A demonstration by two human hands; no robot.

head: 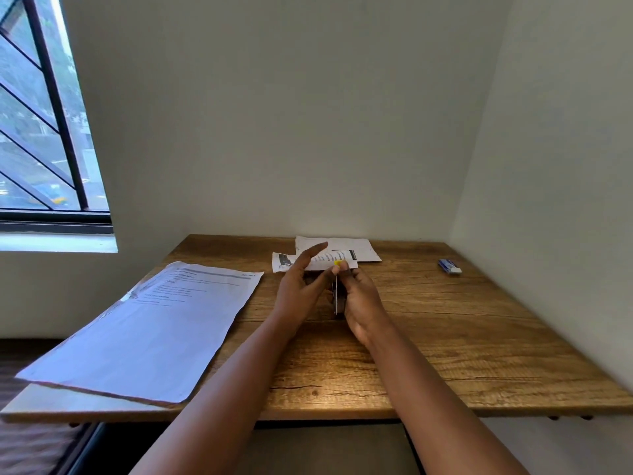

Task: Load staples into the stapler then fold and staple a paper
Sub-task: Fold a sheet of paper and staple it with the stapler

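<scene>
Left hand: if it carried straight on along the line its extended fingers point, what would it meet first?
Probably the folded papers at the table's far edge; the left hand already overlaps them in this view, though depth is unclear.
</scene>
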